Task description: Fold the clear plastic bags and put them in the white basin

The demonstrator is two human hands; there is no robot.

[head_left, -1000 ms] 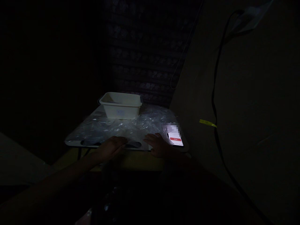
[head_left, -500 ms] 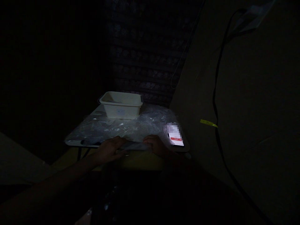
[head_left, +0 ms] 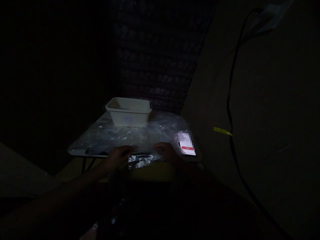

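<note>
At the front edge of a small table, my left hand (head_left: 118, 157) is closed with its fingers curled over clear plastic film (head_left: 140, 160). Facing it from the right, my right hand (head_left: 168, 151) is also closed on the film, its fingertips pointing left. Between the hands, a crinkled stretch of the film hangs over the edge and catches the light. More crumpled clear plastic (head_left: 125, 135) lies spread across the tabletop. Darkness hides the fingertips' exact hold.
A cream plastic tub (head_left: 130, 116) stands at the back of the table (head_left: 75, 152). Near the right corner lies a phone (head_left: 188, 149) with a lit screen. Along the right wall hangs a black cable (head_left: 228, 103) with a yellow tag (head_left: 222, 130). The room is very dark.
The film between my hands now droops over the table edge and shines. My left hand's fingers, stretched out before, are now curled in. The right hand has barely shifted.
</note>
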